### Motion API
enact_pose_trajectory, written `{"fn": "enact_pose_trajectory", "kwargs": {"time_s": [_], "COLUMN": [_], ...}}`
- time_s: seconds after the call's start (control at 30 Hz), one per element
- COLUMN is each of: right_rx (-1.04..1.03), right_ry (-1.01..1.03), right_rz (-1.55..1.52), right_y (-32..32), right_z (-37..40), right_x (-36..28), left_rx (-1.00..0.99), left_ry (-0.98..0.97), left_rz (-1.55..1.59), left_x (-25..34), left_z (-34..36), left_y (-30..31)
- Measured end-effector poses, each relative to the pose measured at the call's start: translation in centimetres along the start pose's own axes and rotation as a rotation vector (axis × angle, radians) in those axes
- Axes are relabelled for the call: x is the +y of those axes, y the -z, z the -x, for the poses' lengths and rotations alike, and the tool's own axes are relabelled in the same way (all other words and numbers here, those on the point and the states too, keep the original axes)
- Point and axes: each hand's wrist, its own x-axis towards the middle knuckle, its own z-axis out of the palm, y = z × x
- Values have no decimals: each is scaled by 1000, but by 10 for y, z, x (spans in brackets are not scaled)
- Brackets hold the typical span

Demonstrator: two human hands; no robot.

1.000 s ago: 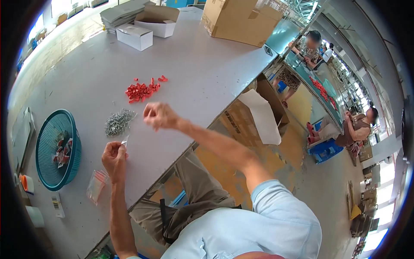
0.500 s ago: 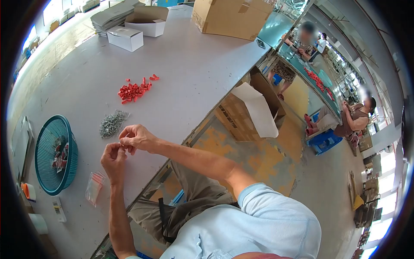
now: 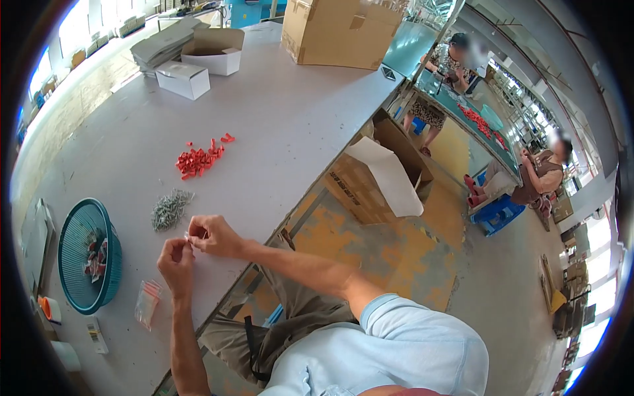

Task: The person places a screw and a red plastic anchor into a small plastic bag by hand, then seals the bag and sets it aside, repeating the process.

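My left hand (image 3: 176,265) and my right hand (image 3: 215,236) meet fingertip to fingertip above the near part of the table. Both are closed in a pinch, and a small pale bit shows between them, too small to name. Just beyond the hands lies a pile of small grey metal pieces, like screws or nails (image 3: 172,209). Farther off is a heap of small red plastic pieces (image 3: 199,159). To the left stands a teal plastic basket (image 3: 116,264) with small packed bags (image 3: 97,259) in it. A clear plastic bag with a reddish-orange print (image 3: 148,303) lies beside my left forearm.
White boxes (image 3: 185,82) and a large cardboard box (image 3: 340,33) stand at the table's far end. An open carton (image 3: 360,191) is on the floor to the right. Tape (image 3: 50,309) lies at the left. Two people sit at another table (image 3: 456,105).
The view has shifted slightly, so the table's things appear lower. My hands stay together, fingertips still pinched, with the right hand's fingers turned a little.
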Motion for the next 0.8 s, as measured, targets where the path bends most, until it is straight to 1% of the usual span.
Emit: {"fn": "enact_pose_trajectory", "kwargs": {"time_s": [0.03, 0.07, 0.13, 0.2, 0.27, 0.33, 0.47, 0.53, 0.67, 0.73, 0.8], "right_rx": [32, 31, 130, 129, 125, 92, 65, 56, 46, -4, -8], "right_ry": [-63, -51, 76, 62, 47, 143, 104, 56, 45, 70, 71], "right_rz": [-111, -106, 108, 92, 72, 36, 57, 56, 13, 0, -13], "right_y": [-3, -4, -8, -10, -11, -9, -9, -7, -6, -5, -5], "right_z": [3, 3, 6, 6, 7, 6, 5, 5, 7, 8, 8], "right_x": [-2, -4, -4, -3, -3, -1, -3, -4, -7, -7, -8], "left_rx": [15, 19, 3, 4, 6, 34, 31, 35, 34, 16, -16], "left_ry": [-22, -34, -134, -132, -126, -104, -85, -87, -42, 40, 50], "left_rz": [10, 13, -152, -151, -156, -86, -117, -85, -96, 38, 74], "left_x": [3, 2, -3, -6, -5, 1, -2, -3, -5, -4, -4], "left_z": [3, 1, 3, 2, 3, 4, 4, 3, 0, -1, -3], "left_y": [-3, -3, -1, -2, -2, -4, 2, 0, 1, 2, 6]}}
